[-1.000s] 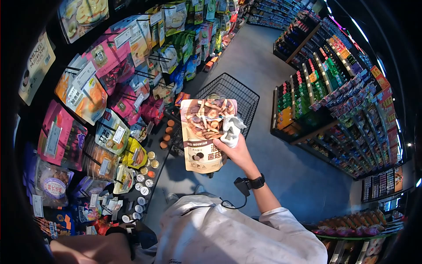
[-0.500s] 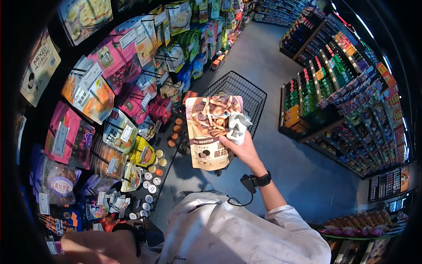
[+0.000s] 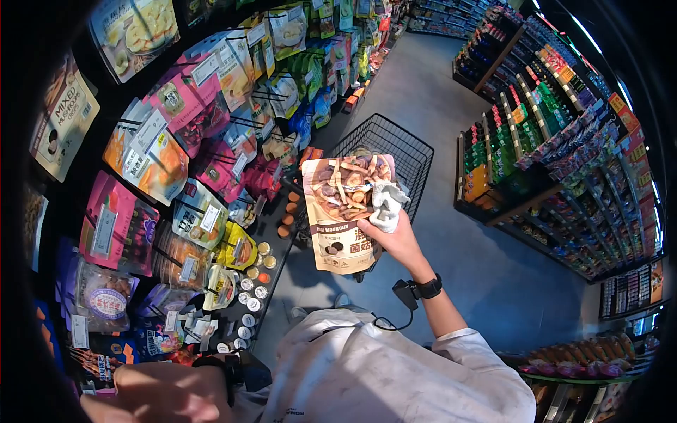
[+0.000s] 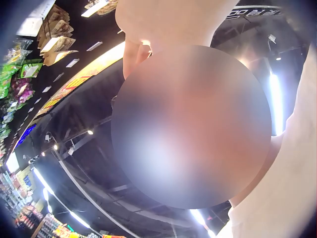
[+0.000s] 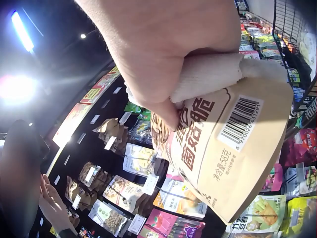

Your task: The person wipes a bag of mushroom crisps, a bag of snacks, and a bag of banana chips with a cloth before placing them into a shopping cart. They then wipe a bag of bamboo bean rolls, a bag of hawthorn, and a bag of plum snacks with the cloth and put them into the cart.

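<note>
1. The right hand [image 3: 400,243] grips a pouch of mushroom crisps [image 3: 338,190] by its side edge, near mid-height. The thumb lies over the front; a crumpled white tissue [image 3: 386,204] sits between the palm side of the hand and the pouch.
2. The pouch is nearly upright in front of the body, its picture side facing the head camera. In that view it overlaps the near end of a black wire cart [image 3: 405,130]; I cannot tell how high above the cart it hangs. The right wrist view also shows its barcode [image 5: 242,121].
3. The left hand [image 5: 53,208] is raised beside a blurred patch. Its fingers look fairly straight, with nothing seen in them; I cannot tell what the tips touch.
4. The step in hand looks like holding 1 pouch up in view, out from the hanging bags [image 3: 166,95] on the left. A similar mushroom pouch [image 3: 65,116] hangs there.
5. As I judge it, any next move calls for keeping the thumb's grip firm, since just 1 hand carries both pouch and tissue. Opening those fingers carelessly could drop the 2 together. Turning or lowering the pouch calls for clearance from the cart's rim.
</note>
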{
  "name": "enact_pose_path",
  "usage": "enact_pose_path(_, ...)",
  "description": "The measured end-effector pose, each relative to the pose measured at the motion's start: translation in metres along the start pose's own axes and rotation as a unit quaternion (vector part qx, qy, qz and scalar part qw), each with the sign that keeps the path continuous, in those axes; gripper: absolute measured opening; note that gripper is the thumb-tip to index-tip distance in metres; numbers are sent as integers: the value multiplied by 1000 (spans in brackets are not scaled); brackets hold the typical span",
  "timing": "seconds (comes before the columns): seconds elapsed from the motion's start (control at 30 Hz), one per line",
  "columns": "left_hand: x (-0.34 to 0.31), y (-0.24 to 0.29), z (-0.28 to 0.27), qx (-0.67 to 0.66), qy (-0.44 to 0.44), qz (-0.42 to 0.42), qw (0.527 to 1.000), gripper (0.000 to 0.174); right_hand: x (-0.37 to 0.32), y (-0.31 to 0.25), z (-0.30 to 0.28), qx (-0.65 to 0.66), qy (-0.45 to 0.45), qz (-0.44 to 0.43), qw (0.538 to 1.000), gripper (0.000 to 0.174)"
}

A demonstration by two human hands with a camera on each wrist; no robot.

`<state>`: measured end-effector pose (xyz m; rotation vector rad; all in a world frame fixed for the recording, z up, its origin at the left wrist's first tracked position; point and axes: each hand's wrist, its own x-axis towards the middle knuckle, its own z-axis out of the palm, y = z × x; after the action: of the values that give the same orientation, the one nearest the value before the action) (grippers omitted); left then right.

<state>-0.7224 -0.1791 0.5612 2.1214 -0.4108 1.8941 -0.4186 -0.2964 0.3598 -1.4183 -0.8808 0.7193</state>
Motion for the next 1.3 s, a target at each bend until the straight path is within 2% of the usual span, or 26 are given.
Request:
enact_pose_path(0.1, 2, 4, -5, 5, -10, 6, 1000, 124, 2, 7, -3, -6, -10, -8, 1000, 59)
enact_pose_path(0.17, -30, -8, -19, 33, -104, -92, 990, 64, 2, 0, 0, -1, -4, -17, 1000, 56)
enact_pose_path(0.2, -40, -25, 16, 58, -2, -78, 995, 70, 1, -7, 2, 3, -25, -18, 1000, 54)
enact_pose_path(0.23, -53, -22, 39, 125, 14, -260, 957, 80, 0, -14, 4, 7, -44, -19, 999, 52)
enact_pose_path(0.27, -64, -32, 54, 106, -21, -333, 937, 93, -2, -21, 9, 22, -41, -27, 999, 50)
enact_pose_path(0.3, -86, -42, 65, 52, -61, -417, 905, 118, -3, -27, 15, 27, -37, -30, 998, 50)
enact_pose_path(0.33, -116, -54, 72, -19, -97, -458, 884, 126, -4, -34, 21, 48, -58, -39, 996, 49)
enact_pose_path(0.37, -138, -59, 80, -74, -123, -489, 860, 128, -4, -36, 26, 69, -78, -47, 993, 48)
enact_pose_path(0.4, -154, -61, 84, -222, -166, -613, 740, 103, -2, -27, 30, 44, -93, -52, 993, 48)
enact_pose_path(0.43, -163, -60, 88, -247, -187, -598, 739, 67, -2, -19, 36, 53, -94, -75, 991, 40)
enact_pose_path(0.47, -180, -55, 96, -297, -97, -620, 720, 40, 0, -17, 43, 23, -43, -86, 995, 37)
enact_pose_path(0.5, -190, -55, 100, -284, -81, -618, 728, 36, 2, -14, 47, -7, 8, -98, 995, 37)
enact_pose_path(0.57, -199, -53, 105, -273, -52, -628, 727, 36, 12, -10, 38, -160, 49, -69, 984, 52)
enact_pose_path(0.63, -206, -53, 106, -244, -53, -646, 721, 33, 18, -1, 24, -302, 87, -60, 948, 53)
enact_pose_path(0.67, -206, -53, 108, -239, -49, -647, 722, 33, 21, -3, 27, -295, 176, -158, 926, 51)
enact_pose_path(0.7, -207, -54, 110, -234, -43, -648, 723, 32, 22, -6, 32, -290, 176, -161, 927, 51)
enact_pose_path(0.77, -209, -54, 114, -229, -51, -670, 705, 33, 20, -13, 46, -133, 87, -111, 981, 57)
enact_pose_path(0.83, -213, -54, 124, -251, -32, -674, 694, 33, 11, -14, 55, -80, 52, -77, 992, 69)
enact_pose_path(0.9, -218, -58, 121, -261, -20, -667, 698, 32, 9, -11, 60, -163, 49, -200, 965, 65)
enact_pose_path(0.93, -227, -64, 112, -241, -76, -684, 684, 34, 4, -16, 56, -184, -48, -203, 961, 58)
enact_pose_path(1.0, -218, -63, 103, -181, -164, -723, 647, 41, -3, -21, 60, -141, -86, -235, 958, 41)
enact_pose_path(1.03, -213, -63, 109, -255, -148, -639, 711, 38, -5, -23, 62, -140, -94, -247, 954, 37)
enact_pose_path(1.1, -236, -70, 112, -285, -180, -625, 705, 46, -3, -26, 61, -155, -92, -240, 954, 32)
enact_pose_path(1.13, -241, -68, 107, -224, -228, -655, 684, 44, -2, -26, 61, -171, -91, -231, 953, 28)
enact_pose_path(1.27, -236, -62, 114, -116, -240, -567, 779, 36, 4, -24, 63, -199, -53, -268, 941, 25)
enact_pose_path(1.3, -236, -63, 112, -115, -240, -566, 780, 36, 4, -25, 64, -198, -53, -270, 941, 25)
